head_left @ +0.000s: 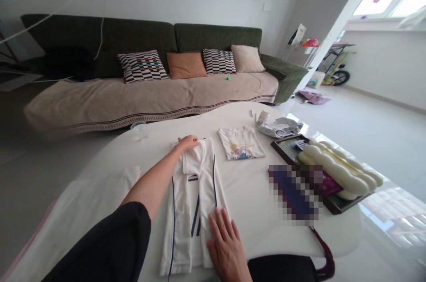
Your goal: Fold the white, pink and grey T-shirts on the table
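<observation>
Only one print can be partly read: the folded white T-shirt [242, 143] at mid-frame carries letters that look like "HEL", the rest too small to tell.

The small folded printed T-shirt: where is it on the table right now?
In the head view, the small folded T-shirt lies on the white table, right of the white garment under both hands, and left of the dark tray.
</observation>
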A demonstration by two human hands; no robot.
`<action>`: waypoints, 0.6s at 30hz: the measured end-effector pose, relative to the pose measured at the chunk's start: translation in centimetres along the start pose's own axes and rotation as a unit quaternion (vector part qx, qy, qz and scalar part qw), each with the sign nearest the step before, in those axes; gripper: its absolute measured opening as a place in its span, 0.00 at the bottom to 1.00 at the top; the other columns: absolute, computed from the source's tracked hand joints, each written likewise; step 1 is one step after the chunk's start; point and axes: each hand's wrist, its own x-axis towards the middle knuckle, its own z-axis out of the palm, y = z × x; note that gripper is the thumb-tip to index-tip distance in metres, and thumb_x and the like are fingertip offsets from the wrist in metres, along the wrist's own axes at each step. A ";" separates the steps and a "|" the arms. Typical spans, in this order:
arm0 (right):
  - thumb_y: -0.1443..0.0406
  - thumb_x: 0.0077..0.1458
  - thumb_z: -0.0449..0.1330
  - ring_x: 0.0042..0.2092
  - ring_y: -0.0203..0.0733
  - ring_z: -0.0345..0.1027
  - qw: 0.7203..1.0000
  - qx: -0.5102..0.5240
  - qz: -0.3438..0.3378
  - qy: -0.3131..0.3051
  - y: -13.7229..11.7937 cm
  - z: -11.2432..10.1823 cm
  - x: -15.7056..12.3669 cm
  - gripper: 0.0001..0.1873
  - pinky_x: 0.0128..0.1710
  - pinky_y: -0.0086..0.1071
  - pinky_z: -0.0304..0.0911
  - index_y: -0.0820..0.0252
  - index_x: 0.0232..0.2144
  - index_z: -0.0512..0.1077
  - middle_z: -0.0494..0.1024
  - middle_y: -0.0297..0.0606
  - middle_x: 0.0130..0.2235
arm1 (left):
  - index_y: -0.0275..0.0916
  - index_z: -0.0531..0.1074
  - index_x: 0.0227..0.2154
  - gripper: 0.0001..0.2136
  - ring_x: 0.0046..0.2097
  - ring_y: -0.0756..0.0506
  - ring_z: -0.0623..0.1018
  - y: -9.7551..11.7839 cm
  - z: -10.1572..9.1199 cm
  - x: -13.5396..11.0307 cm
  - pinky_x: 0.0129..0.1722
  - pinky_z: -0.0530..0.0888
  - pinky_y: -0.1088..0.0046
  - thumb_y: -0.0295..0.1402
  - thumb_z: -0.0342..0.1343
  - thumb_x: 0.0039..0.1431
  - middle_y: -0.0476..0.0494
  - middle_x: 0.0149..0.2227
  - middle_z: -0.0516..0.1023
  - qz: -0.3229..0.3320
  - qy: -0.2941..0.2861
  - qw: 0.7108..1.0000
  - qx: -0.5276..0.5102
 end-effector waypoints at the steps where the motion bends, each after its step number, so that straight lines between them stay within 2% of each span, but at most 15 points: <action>1: 0.62 0.58 0.46 0.62 0.47 0.40 1.000 0.000 -0.002 0.000 0.0 0.0 0.0 0.30 0.55 0.43 0.53 0.50 0.61 0.43 0.45 0.32 0.62 | 0.44 0.72 0.30 0.06 0.42 0.43 0.72 0.1 -0.1 0.1 0.48 0.60 0.62 0.36 0.52 0.49 0.49 0.35 0.76 0.013 -0.002 1.000 0.003; 4: 0.62 0.58 0.47 0.61 0.49 0.41 1.000 -0.006 -0.004 -0.004 0.1 0.2 0.0 0.30 0.54 0.44 0.55 0.50 0.61 0.42 0.45 0.33 0.62 | 0.47 0.71 0.36 0.09 0.44 0.44 0.71 0.1 0.1 0.0 0.46 0.62 0.69 0.38 0.50 0.53 0.49 0.40 0.75 0.044 0.003 0.999 0.019; 6: 0.63 0.57 0.46 0.61 0.49 0.41 1.000 -0.009 -0.004 -0.005 0.1 0.3 0.0 0.31 0.53 0.44 0.55 0.51 0.61 0.42 0.45 0.33 0.62 | 0.49 0.71 0.37 0.09 0.45 0.44 0.71 0.0 0.4 -0.2 0.45 0.62 0.70 0.40 0.50 0.54 0.48 0.41 0.75 0.051 0.008 0.998 0.035; 11: 0.62 0.57 0.47 0.62 0.49 0.41 1.000 -0.003 -0.005 -0.017 0.2 -0.1 0.1 0.31 0.53 0.43 0.55 0.51 0.61 0.41 0.44 0.33 0.62 | 0.47 0.68 0.42 0.16 0.47 0.40 0.70 -0.2 0.5 -0.1 0.50 0.56 0.61 0.47 0.49 0.54 0.42 0.44 0.74 0.035 0.039 0.996 0.075; 15: 0.62 0.58 0.46 0.62 0.47 0.40 1.000 0.000 0.002 -0.021 0.0 -0.2 0.1 0.30 0.54 0.43 0.54 0.49 0.61 0.42 0.44 0.31 0.62 | 0.41 0.72 0.29 0.19 0.43 0.38 0.72 -1.0 -0.8 0.2 0.51 0.52 0.54 0.51 0.48 0.52 0.40 0.34 0.77 0.028 0.027 0.994 0.105; 18: 0.62 0.57 0.47 0.62 0.49 0.41 1.000 -0.009 0.002 -0.023 -0.1 -0.2 0.1 0.30 0.54 0.45 0.53 0.51 0.61 0.44 0.44 0.34 0.62 | 0.41 0.72 0.24 0.14 0.41 0.40 0.73 -1.9 -1.7 0.0 0.49 0.58 0.61 0.48 0.53 0.49 0.43 0.32 0.77 0.041 0.003 0.993 0.111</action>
